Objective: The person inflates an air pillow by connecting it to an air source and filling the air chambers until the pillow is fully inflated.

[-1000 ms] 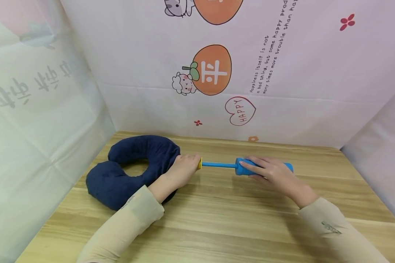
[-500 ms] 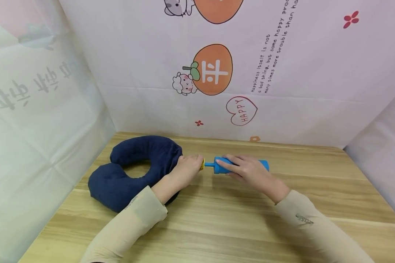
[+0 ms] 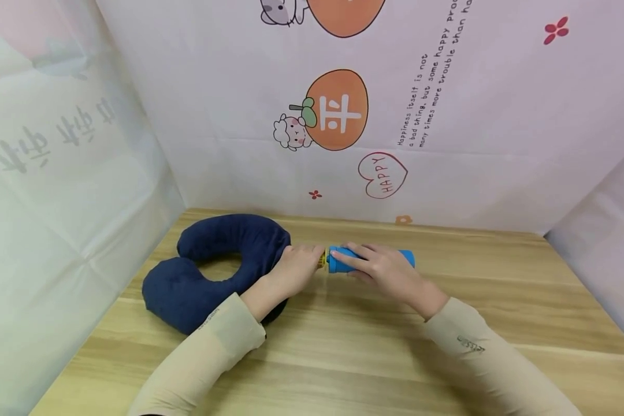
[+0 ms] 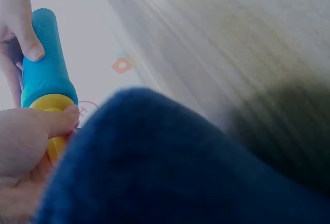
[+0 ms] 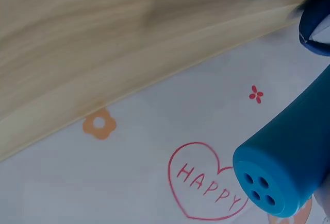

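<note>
My left hand (image 3: 297, 268) grips the yellow end (image 3: 321, 259) of a blue hand pump (image 3: 408, 257), close against the right side of a navy U-shaped neck pillow (image 3: 252, 231). Curled round the pump's blue barrel, my right hand (image 3: 387, 270) has it right up at the yellow end, with the rod out of sight. The left wrist view shows a yellow collar (image 4: 51, 101) pinched under the left thumb, while a dark blue mass of pillow (image 4: 149, 157) fills the lower part. Small holes mark the barrel's outer end (image 5: 265, 188) in the right wrist view.
The wooden table (image 3: 343, 358) carries the pillow on its left half. Behind it rises a white printed cloth (image 3: 229, 167) with fruit drawings and lettering. More white cloth (image 3: 73, 219) hangs along the left side, and another sheet (image 3: 598, 231) borders the right.
My right hand has slid the blue barrel left toward my left hand, so the blue rod that showed between them is now hidden. My left hand and the pillow have barely moved.
</note>
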{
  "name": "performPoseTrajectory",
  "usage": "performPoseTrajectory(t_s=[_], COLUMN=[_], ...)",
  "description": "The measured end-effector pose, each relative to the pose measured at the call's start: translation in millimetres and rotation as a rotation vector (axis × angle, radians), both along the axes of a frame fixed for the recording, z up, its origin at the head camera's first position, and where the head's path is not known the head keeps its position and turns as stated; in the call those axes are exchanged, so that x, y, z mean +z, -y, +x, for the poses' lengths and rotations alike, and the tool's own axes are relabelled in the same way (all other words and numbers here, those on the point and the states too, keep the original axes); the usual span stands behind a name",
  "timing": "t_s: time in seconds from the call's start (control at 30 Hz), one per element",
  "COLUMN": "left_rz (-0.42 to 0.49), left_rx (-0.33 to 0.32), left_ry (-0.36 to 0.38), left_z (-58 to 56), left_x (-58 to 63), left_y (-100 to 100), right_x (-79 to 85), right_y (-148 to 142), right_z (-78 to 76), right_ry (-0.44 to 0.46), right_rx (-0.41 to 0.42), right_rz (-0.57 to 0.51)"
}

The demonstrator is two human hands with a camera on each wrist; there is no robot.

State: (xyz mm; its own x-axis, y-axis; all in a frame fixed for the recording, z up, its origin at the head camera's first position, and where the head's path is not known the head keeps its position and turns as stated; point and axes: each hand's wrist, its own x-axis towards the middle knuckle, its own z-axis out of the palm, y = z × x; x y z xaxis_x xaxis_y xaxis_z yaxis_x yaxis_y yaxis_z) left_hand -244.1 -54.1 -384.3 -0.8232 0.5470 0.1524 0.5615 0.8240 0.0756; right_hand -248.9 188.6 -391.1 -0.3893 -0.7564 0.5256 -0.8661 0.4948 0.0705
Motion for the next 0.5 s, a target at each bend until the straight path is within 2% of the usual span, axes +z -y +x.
performPoseTrajectory(t_s=[0.23,0.5], left_rz=[0.030,0.045], left_rx=[-0.020,-0.036], left_ry=[-0.031,-0.069], left_z=[-2.7,-4.5], left_x=[5.5,2.0], left_y=[4.9,13.2], right_x=[5.6,2.4], right_y=[-28.9,-68.8], right_z=[-6.2,-8.6], right_ry=[-0.073,-0.096], right_rx=[0.043,0.028], right_rz=[-0.020,-0.027])
